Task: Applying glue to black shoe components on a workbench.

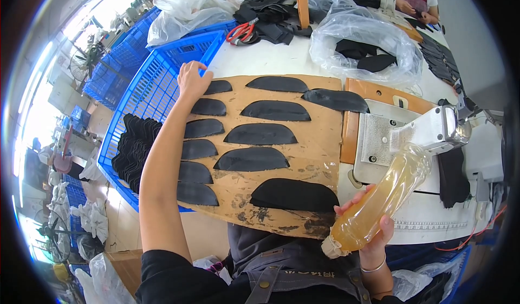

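My right hand (375, 247) grips a clear plastic bottle (374, 204) of yellowish liquid, tilted with its wrapped neck toward the lower left, just off the cardboard's near right corner. Over the far left corner of the cardboard sheet (319, 141) reaches my left hand (193, 81), thumb and fingers apart, beside a dark curved fabric piece (219, 87). Whether its fingertips touch anything is unclear. Several such pieces lie in rows on the sheet, many with a shiny surface. Nearest me is a thicker matte black piece (292, 195), seemingly a stack.
A blue crate (132, 95) at the left holds stacked wavy black pieces (135, 147). The sewing machine (433, 128) stands right. Red-handled cutters (242, 32) and a clear bag (357, 44) with black pieces lie behind. Another person's hand (403, 6) shows at the far right.
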{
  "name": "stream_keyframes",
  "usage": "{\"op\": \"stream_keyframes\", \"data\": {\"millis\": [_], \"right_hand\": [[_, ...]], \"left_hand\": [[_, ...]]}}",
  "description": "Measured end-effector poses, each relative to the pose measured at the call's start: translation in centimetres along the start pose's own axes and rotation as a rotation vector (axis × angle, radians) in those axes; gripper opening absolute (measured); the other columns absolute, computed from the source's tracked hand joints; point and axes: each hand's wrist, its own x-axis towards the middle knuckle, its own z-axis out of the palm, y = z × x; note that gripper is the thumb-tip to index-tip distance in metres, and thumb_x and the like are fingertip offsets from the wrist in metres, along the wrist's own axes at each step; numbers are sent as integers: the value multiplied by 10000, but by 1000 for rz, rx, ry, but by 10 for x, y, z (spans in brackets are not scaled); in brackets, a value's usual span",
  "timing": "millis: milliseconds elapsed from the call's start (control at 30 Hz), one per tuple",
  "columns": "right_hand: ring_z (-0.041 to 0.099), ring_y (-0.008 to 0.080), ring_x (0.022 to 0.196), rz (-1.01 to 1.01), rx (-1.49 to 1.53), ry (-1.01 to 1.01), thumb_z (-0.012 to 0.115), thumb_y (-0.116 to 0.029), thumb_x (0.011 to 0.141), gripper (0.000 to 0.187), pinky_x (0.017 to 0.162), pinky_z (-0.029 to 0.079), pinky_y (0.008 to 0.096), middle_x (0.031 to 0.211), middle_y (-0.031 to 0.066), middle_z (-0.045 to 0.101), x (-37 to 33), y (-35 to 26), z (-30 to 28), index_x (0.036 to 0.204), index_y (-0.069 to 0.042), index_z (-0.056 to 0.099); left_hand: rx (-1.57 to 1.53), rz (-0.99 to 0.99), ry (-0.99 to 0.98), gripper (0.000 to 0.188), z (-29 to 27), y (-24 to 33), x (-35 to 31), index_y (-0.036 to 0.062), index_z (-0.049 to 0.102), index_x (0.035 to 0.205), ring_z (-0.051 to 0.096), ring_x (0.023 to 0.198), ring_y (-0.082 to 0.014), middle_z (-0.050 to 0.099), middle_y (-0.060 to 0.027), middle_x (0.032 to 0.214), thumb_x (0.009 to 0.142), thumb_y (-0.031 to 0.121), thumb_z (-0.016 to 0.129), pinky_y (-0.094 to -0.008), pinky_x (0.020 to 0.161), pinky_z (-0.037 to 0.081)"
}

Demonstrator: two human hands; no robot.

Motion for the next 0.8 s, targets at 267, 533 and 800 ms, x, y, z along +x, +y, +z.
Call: {"op": "stream_keyframes", "data": {"millis": [267,533,800], "right_hand": [[598,317,943,0,18,10,607,-367,747,630,892,478,486,1022,154,534,-1,-1,0,1243,-59,371],[595,314,944,12,22,10,610,-367,741,632,886,480,487,1028,152,531,-1,0,1,1237,-58,373],[599,309,926,7,-7,14,604,-386,739,633,876,485,482,1008,155,532,0,-1,0,1226,-53,376]], "left_hand": [[47,62,-319,332,21,94,-19,190,689,907,148,1355,-408,347,-186,1393,645,392,704,-566,1065,137],[222,-6,-367,375,27,91,-2,77,693,629,448,1070,-331,628,-189,986,643,447,637,-479,834,381],[-6,-113,-648,480,24,91,5,-78,663,831,240,1300,-482,534,-336,1141,680,378,644,-615,999,207]]}}
